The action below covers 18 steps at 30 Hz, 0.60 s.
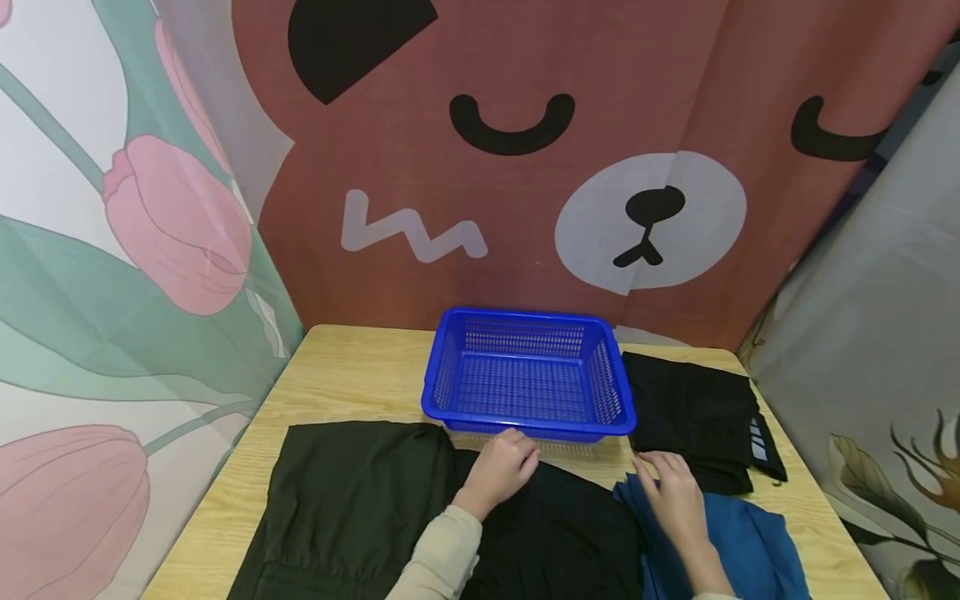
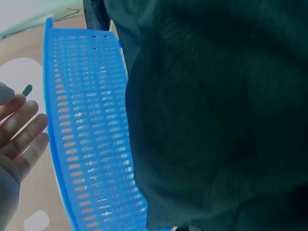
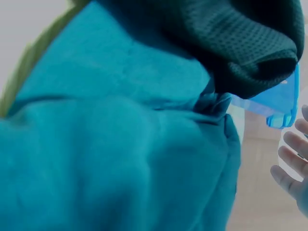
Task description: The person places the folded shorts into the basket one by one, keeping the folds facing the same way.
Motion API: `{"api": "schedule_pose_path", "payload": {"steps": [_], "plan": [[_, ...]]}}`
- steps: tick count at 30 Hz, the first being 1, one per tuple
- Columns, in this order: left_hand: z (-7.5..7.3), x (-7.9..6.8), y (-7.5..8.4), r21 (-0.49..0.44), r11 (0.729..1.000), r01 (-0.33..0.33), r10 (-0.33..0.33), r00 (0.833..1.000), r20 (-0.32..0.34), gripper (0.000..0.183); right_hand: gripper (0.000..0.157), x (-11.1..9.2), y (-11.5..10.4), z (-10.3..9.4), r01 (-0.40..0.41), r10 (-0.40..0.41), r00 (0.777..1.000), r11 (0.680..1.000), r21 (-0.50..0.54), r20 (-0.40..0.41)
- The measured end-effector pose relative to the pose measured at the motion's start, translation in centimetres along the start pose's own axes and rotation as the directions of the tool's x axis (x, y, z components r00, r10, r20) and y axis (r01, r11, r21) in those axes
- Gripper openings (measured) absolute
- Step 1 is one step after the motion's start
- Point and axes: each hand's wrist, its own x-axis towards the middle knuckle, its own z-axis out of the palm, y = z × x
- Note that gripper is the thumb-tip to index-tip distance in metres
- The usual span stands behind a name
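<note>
Bear-print curtain (image 1: 637, 75) across the back, tulip-print curtain (image 1: 60, 133) on the left, pale plant-print curtain (image 1: 885, 317) on the right. Wood-grain counter (image 1: 360, 375) pushed up against the back one.

Blue basket (image 1: 521, 387): plastic, rectangular, slotted walls, upright at the rear middle of the counter, grid floor visible.

Four pieces of cloth around it. Dark green garment (image 1: 352, 492) lies flat, front left. Black garment (image 1: 555, 533) is front middle, its left edge against the green. Blue garment (image 1: 750, 537) is front right, rumpled, up against the black one's right edge. Folded black garment (image 1: 690, 408) sits behind the blue, just beside the basket's right end, white stripe mark (image 1: 757, 440) near its outer corner.

Left hand (image 1: 500, 468), coming out of a cream sleeve (image 1: 442, 550), is over the black garment's top edge, right by the basket's front rim. Fingers loose, slightly bent, grip free. Can't tell if it touches the rim.

Right hand (image 1: 675, 496) is over the blue garment's left part, fingers relaxed and parted in the right wrist view, also grip free. Contact with the cloth: can't tell. Hands well apart from each other, black garment between them.
</note>
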Motion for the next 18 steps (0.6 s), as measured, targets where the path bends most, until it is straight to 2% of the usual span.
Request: {"api": "schedule_pose_path", "payload": {"steps": [5,11,18], "plan": [[0.6,-0.1,0.6,-0.004,1.000,0.000,0.000,1.000,0.022,0.008,0.015,-0.5,0.4,-0.2,-0.053,0.054,0.998,0.998,-0.030,0.022],[1.5,-0.2,1.2,-0.022,0.999,-0.027,0.028,0.999,0.024,0.006,0.015,-0.6,0.5,-0.6,-0.081,0.082,0.996,0.996,-0.039,0.027],[2.0,0.1,2.1,-0.069,0.998,-0.006,0.009,0.999,0.036,0.006,0.016,-0.7,1.3,-1.1,-0.128,0.130,0.991,0.989,-0.070,0.038]]}}
